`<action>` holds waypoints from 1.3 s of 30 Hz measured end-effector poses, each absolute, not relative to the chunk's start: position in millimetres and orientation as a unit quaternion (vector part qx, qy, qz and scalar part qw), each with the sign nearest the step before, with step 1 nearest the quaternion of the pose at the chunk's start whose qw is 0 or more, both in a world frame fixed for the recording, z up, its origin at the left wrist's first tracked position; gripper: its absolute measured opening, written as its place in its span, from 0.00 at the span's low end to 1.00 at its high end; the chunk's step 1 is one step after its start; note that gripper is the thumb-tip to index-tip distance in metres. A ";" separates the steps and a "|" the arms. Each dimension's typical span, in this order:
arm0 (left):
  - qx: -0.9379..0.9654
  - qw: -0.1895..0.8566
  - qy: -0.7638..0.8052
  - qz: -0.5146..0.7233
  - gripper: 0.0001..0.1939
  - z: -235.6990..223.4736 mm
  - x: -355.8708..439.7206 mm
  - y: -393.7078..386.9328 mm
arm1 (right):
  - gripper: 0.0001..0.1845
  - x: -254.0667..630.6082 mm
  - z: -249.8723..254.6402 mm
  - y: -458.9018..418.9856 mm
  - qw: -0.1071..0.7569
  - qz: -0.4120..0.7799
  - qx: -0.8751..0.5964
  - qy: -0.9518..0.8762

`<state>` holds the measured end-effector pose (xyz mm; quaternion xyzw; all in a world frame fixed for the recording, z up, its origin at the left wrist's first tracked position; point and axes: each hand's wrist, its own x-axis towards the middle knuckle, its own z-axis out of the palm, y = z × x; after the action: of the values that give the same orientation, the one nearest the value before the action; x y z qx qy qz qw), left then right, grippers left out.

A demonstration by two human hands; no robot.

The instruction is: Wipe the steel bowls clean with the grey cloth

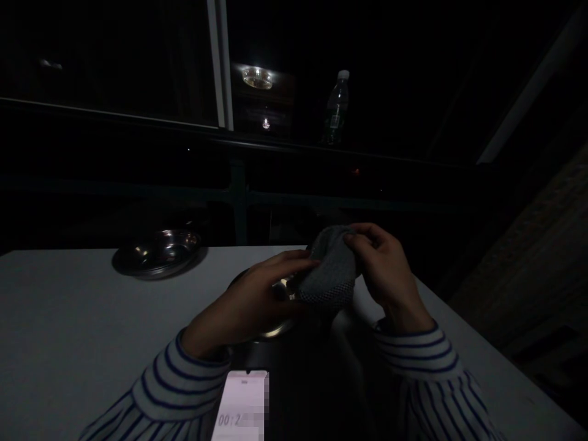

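Grey cloth: here it is, the knitted grey cloth (pixel 328 269), up between the two hands over the counter (pixel 50 331), its lower edge showing a coarser, speckled weave.
Right hand: the right hand (pixel 388 266) has it, thumb and fingers pinched tight on the cloth's upper right edge.
Left hand: in from the other side comes the left hand (pixel 252 297), its fingertips at the cloth's left side; some fingers are hidden, so I cannot tell whether they are closed on it.
Striped sleeves: white with dark blue lines, the striped sleeves (pixel 172 389) reach both wrists.
Metal dish: just a bright curve of the metal dish (pixel 275 332) peeks out beyond the left hand, most of it covered.
Steel bowl: over at the far left edge of the counter, well apart from the hands, sits a shiny steel bowl (pixel 158 260).
Phone: screen glowing, the phone (pixel 239 398) lies beside the left sleeve, "00:2" readable, the rest blocked out.
Bottle: a clear bottle (pixel 337 113), white-capped, stands at the back, right of the pale window frame (pixel 221 67).
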<state>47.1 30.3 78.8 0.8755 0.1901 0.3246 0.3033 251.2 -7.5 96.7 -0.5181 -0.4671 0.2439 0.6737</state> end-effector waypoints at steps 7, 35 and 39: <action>0.760 0.437 0.264 0.403 0.12 87.1 53.0 29.0 | 0.12 246.0 94.5 -5.5 0.638 0.248 -0.550 -0.479; 0.554 0.605 0.348 0.455 0.13 87.4 68.0 22.3 | 0.08 209.5 89.0 -27.1 0.349 -0.002 -0.572 -0.743; 0.570 0.581 0.365 0.452 0.11 86.3 71.5 21.4 | 0.09 209.5 88.5 -25.5 0.357 0.013 -0.579 -0.733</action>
<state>71.5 21.4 86.3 0.5702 0.3646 0.4520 0.5811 209.5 -25.5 88.5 -0.5789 -0.7332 0.0127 0.3566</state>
